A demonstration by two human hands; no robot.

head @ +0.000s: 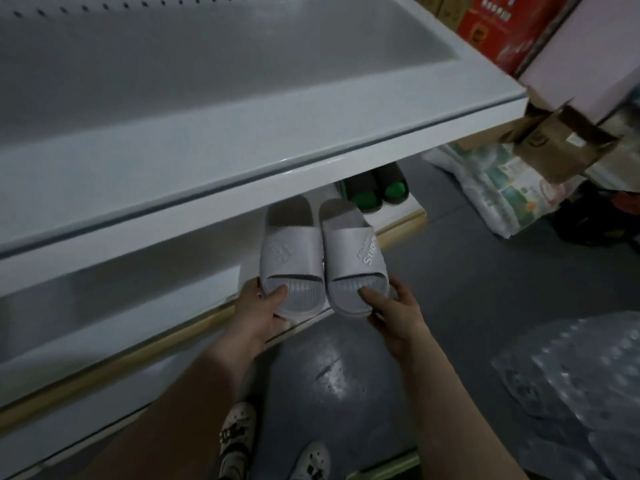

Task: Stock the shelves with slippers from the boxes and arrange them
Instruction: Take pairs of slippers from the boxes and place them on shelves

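Far to the left of the left hand, and reaching above both hands, a white upper shelf (173, 150) is seen, with a white lower shelf (138, 306) beneath it. The left hand (258, 311) is held at the front edge of the lower shelf and is clasped on the toe end of the left white slipper (291, 258): its thumb (277, 293) is laid on the ribbed footbed, while the fingers are hidden under the sole. Just beyond this hand the slipper is laid on the lower shelf with its heel tucked under the upper shelf.

Touching it, between the two hands, the right white slipper (353, 261) is set parallel, raised lettering showing on its strap. Its toe end is gripped by the right hand (394, 313), whose thumb is pressed on the footbed and whose fingers are curled round the outer edge.

Farther along the lower shelf, beyond the right hand, a dark pair of slippers (375, 192) with green insoles is placed. Below the hands, near the wrists, the person's patterned shoes (239, 431) are seen on the grey floor (467, 289). To the right of the right hand, well apart, a printed white sack (502, 195) and clear plastic wrapping (571, 375) are found, and above them a cardboard box (561, 147) and a red carton (498, 29).
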